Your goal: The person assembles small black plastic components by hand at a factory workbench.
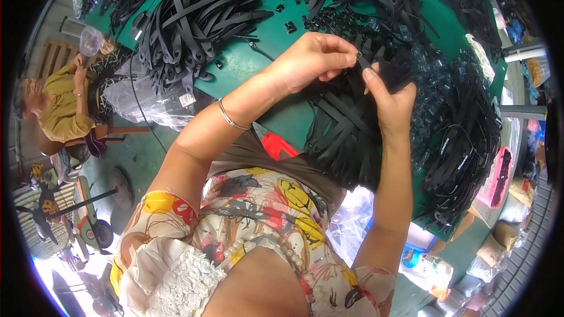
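Note:
My left hand, a metal bangle on its wrist, pinches the end of a black strap between thumb and forefinger. Any small part within that pinch is too small to make out. From the other side my right hand grips the same strap, thumb on top. More black strap ends fan out behind its fingers. Under both hands a heap of black straps covers the near side of the green table. Small black plastic clips lie scattered beyond my left hand.
A big pile of black straps lies far left, another bundle at right. Small glossy plastic pieces are heaped beside my right hand. A pink tray stands at the right edge. At left sits another person.

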Tool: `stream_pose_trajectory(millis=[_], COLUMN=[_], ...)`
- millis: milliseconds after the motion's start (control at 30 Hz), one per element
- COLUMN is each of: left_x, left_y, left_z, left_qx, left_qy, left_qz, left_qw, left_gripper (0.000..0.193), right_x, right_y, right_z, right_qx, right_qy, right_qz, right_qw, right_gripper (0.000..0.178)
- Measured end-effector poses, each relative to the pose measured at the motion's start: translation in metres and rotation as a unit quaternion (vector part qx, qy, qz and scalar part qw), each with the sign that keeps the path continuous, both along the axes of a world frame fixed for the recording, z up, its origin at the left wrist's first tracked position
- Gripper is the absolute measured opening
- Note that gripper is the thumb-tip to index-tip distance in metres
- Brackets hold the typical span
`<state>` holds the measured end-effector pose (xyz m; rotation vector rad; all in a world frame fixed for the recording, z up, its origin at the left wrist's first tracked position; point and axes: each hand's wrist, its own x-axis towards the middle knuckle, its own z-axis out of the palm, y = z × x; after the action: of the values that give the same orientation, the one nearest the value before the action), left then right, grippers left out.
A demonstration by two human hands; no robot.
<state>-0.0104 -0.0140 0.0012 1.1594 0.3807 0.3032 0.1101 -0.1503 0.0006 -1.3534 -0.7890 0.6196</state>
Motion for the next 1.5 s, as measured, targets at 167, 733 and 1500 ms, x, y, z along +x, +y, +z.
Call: stream_pose_trajectory(millis=[167,733,1500], left_x=[0.002,0.008,0.004], left_y=[-0.008,-0.004,0.011], left_z=[0.012,-0.006,-0.016], left_qx=[0.169,0.183,0.295], left_qy=[0.031,0.012,0.089], left_qz=[-0.012,0.031,0.057], left_qw=[0.985,0.982,0.95], left_gripper=[0.015,0.019,0.023], right_x=[0.001,0.001,-0.003], right_y=[-0.001,0.002,0.001], right_z=[-0.004,-0.005,0.001], right_qx=[-0.011,-0.023,0.037], right_qy=[-0.019,-0.066,-0.007], right_qz=[-0.003,-0.021,-0.06], right_qw=[1.0,0.997,0.998], right_gripper=[0.013,0.018,0.023])
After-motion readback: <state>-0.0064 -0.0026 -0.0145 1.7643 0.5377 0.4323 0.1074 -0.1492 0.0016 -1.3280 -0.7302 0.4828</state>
